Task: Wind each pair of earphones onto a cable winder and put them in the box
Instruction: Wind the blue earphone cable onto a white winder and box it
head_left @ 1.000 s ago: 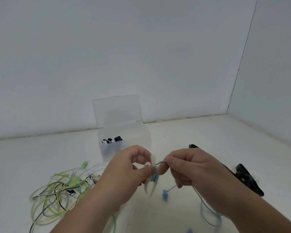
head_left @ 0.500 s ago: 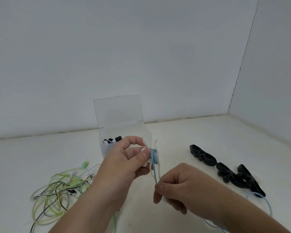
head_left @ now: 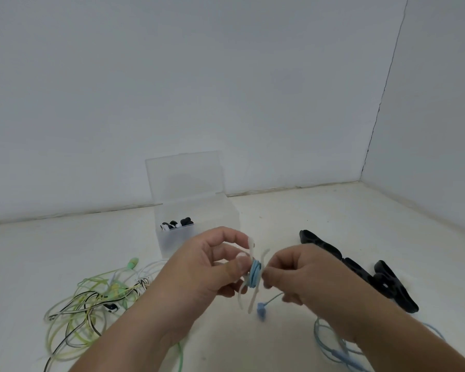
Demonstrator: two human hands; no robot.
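White winder point(head_left: 251, 245) stands upright, pinched by left fingers point(head_left: 236, 267); right fingers point(head_left: 273, 273) pinch blue cable point(head_left: 255, 274).

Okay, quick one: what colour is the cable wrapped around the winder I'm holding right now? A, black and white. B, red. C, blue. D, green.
C: the coils round the middle of the white winder, which the left hand grips, are the blue cable, and the right hand pinches it beside the coils.
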